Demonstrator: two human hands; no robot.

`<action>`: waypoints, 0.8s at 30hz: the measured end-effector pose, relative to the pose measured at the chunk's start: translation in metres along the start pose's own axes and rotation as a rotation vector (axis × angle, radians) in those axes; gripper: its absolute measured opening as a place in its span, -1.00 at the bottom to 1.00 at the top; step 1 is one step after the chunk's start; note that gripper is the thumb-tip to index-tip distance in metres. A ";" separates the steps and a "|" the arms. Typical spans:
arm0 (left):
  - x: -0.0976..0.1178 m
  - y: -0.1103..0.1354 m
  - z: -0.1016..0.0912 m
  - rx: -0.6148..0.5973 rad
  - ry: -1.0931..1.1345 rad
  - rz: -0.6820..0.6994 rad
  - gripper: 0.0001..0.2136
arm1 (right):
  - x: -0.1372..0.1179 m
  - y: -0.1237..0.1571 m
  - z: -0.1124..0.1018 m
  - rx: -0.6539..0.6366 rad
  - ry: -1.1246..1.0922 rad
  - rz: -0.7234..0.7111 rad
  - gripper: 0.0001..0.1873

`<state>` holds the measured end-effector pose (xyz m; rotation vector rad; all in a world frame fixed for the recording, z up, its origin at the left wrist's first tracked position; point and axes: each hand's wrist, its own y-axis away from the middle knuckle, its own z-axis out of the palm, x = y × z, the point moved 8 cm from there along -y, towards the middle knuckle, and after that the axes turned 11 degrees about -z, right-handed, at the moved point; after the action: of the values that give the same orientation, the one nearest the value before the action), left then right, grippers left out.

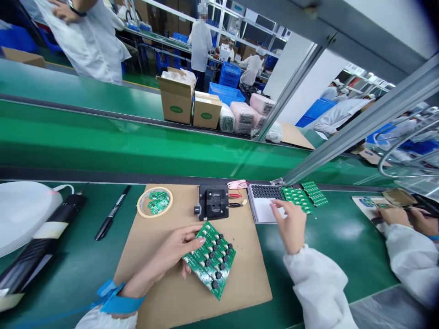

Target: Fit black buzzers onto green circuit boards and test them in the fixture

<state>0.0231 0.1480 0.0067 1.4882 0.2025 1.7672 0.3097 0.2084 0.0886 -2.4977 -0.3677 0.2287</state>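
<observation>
"What's at the far left?"

"A black pen on the green bench mat, then a ring of tape holding small green boards."

"And the left hand?"

"Fingers curled, gripping the edge of a green circuit board panel over a cardboard sheet."

"Further right?"

"A black test fixture, then the right hand, open and holding nothing, its fingertips on a notebook."
</observation>
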 end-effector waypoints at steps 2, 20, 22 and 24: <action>0.001 0.001 0.000 -0.003 -0.004 0.005 -0.39 | 0.037 -0.008 0.006 -0.022 0.197 0.043 -0.59; -0.001 0.001 0.002 -0.012 0.013 0.025 -0.42 | -0.069 0.014 -0.007 -0.134 -0.545 -0.115 -0.79; 0.000 0.001 0.002 -0.016 0.021 0.029 -0.41 | -0.120 0.036 -0.002 -0.243 -0.708 -0.173 -0.89; 0.000 0.000 0.003 -0.021 0.027 0.030 -0.42 | -0.155 0.054 0.002 -0.281 -0.807 -0.199 -0.93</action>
<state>0.0257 0.1470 0.0073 1.4601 0.1752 1.8088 0.1734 0.1186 0.0681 -2.5028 -1.0204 1.1773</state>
